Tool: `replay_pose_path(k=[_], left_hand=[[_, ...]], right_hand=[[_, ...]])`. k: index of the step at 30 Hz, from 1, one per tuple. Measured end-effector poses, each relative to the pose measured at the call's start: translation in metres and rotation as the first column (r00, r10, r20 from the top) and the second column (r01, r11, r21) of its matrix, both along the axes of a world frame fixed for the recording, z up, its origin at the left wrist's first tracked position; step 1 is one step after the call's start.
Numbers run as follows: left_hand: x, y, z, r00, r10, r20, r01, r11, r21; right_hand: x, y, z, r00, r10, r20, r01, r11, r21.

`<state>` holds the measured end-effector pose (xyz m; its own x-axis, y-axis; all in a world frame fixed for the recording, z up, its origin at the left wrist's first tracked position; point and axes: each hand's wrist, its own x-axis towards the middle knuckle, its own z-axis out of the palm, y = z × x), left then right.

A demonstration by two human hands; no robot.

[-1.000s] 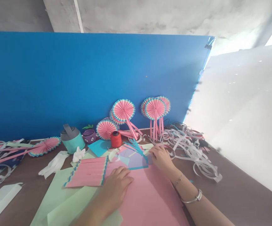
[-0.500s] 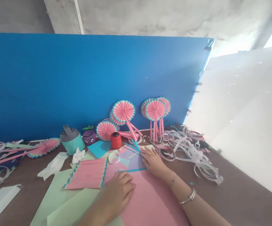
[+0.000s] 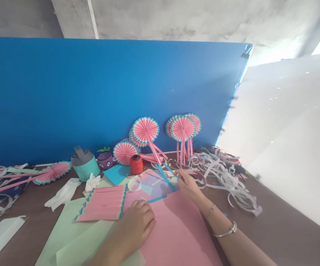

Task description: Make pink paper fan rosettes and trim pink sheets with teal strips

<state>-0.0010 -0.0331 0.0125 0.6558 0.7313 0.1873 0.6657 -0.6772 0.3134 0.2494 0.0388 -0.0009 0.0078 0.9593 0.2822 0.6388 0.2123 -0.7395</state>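
Note:
My left hand [image 3: 136, 227] rests on the near-left part of a large pink paper sheet [image 3: 176, 229], fingers loosely bent and holding nothing I can see. Beyond the sheet's far edge, my right hand [image 3: 189, 184] has thumb and fingertips pinched at the end of a thin blue paper strip [image 3: 168, 169]. More blue strips [image 3: 161, 173] fan out to its left over lilac and pink paper pieces. One blue strip [image 3: 157, 199] lies along the pink sheet's far edge. To the left of my left hand is a pleated pink paper [image 3: 103, 205] with blue-and-cream edges.
Pale green sheets [image 3: 65, 231] lie at the left. Behind stand a red thread spool [image 3: 136, 164], a teal cup [image 3: 85, 168] and a purple pot [image 3: 104, 161]. Round pink paper fans [image 3: 183, 128] lean on the blue partition [image 3: 93, 92]. Tangled white strips [image 3: 218, 173] cover the back right.
My right hand has lifted slightly right and closed into a pinch, and the blue strips beneath it now show, spread apart. My left hand has shifted slightly left.

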Motion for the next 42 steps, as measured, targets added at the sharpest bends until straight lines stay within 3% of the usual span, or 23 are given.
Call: replay_pose_path(k=[2, 5, 8, 10, 15, 18, 20, 21, 24, 28, 33, 36, 42], left_hand=[[-0.001, -0.001, 0.002, 1.000, 0.002, -0.020, -0.002, 1.000, -0.015], [-0.001, -0.004, 0.002, 0.999, -0.001, -0.045, 0.000, 1.000, -0.025], [0.000, -0.005, -0.001, 0.998, -0.039, -0.042, 0.037, 0.998, -0.043], [0.000, -0.006, -0.003, 0.998, -0.063, -0.017, 0.062, 0.996, -0.063], [0.002, -0.006, -0.001, 0.995, -0.102, 0.024, 0.103, 0.994, -0.039], [0.003, -0.006, 0.000, 0.995, -0.101, 0.010, 0.101, 0.995, -0.021], [0.003, -0.007, -0.001, 0.996, -0.092, 0.005, 0.092, 0.996, -0.010], [0.003, -0.007, -0.002, 0.996, -0.089, 0.002, 0.089, 0.996, -0.005], [0.003, -0.008, -0.003, 0.996, -0.086, -0.006, 0.086, 0.996, 0.006], [0.004, -0.008, -0.001, 0.995, -0.101, -0.010, 0.101, 0.995, -0.006], [0.003, -0.006, -0.004, 0.990, -0.136, -0.024, 0.135, 0.990, -0.047], [0.004, -0.006, -0.006, 0.990, -0.143, -0.017, 0.142, 0.989, -0.037], [0.006, -0.006, -0.006, 0.989, -0.148, 0.007, 0.148, 0.989, -0.004]], right_hand=[[0.002, 0.000, 0.003, 0.980, 0.025, -0.195, -0.042, 0.996, -0.083], [0.006, 0.000, 0.007, 0.883, 0.044, -0.467, -0.112, 0.987, -0.118], [0.009, 0.000, 0.008, 0.800, 0.050, -0.599, -0.171, 0.974, -0.146], [0.011, 0.001, 0.008, 0.788, 0.059, -0.613, -0.185, 0.972, -0.145], [0.011, 0.002, 0.010, 0.898, 0.025, -0.439, -0.044, 0.998, -0.034], [0.010, -0.005, 0.020, 0.988, -0.082, -0.129, 0.109, 0.970, 0.216], [0.008, -0.011, 0.029, 0.994, -0.108, 0.035, 0.089, 0.933, 0.349], [0.007, -0.013, 0.032, 0.995, -0.067, 0.069, 0.038, 0.934, 0.356], [0.004, -0.017, 0.036, 0.990, 0.138, 0.013, -0.137, 0.962, 0.237], [0.004, -0.016, 0.032, 0.950, 0.270, -0.159, -0.263, 0.963, 0.064], [0.006, -0.018, 0.028, 0.859, 0.360, -0.364, -0.461, 0.853, -0.244], [0.001, -0.021, 0.026, 0.872, 0.407, -0.270, -0.478, 0.826, -0.299], [-0.018, -0.027, 0.016, 0.919, 0.394, 0.026, -0.370, 0.882, -0.294]])
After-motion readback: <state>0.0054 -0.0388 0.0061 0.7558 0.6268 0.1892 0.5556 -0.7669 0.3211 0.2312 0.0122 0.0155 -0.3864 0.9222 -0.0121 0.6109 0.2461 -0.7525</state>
